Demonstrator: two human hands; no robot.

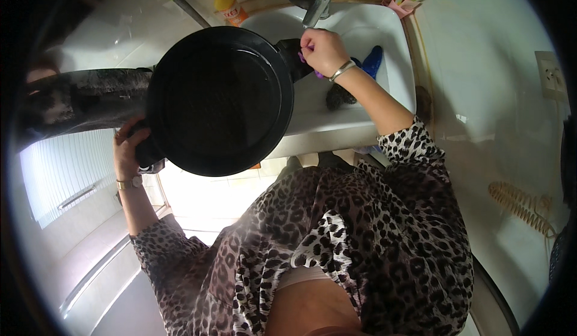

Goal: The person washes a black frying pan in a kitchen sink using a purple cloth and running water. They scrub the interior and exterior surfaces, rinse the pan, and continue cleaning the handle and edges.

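A round black pan (221, 101) is held up in front of me, tilted so its inside faces me. My left hand (130, 144) grips the black handle (146, 149) at its lower left. On the opposite side is a second black handle (293, 58). My right hand (322, 49) is closed on a bunched purple cloth (318, 73) against that handle; most of the cloth is hidden by the fingers. Beneath my right forearm, a dark scouring pad (339, 96) and a blue, handle-like object (373, 62) lie in the white sink (333, 122).
A chrome faucet (318, 9) stands over the sink's back rim. An orange bottle with a yellow cap (230, 8) is at the back left, and a pink holder (399, 6) at the back right. A wall socket (552, 75) and coiled cord (518, 203) are on the right.
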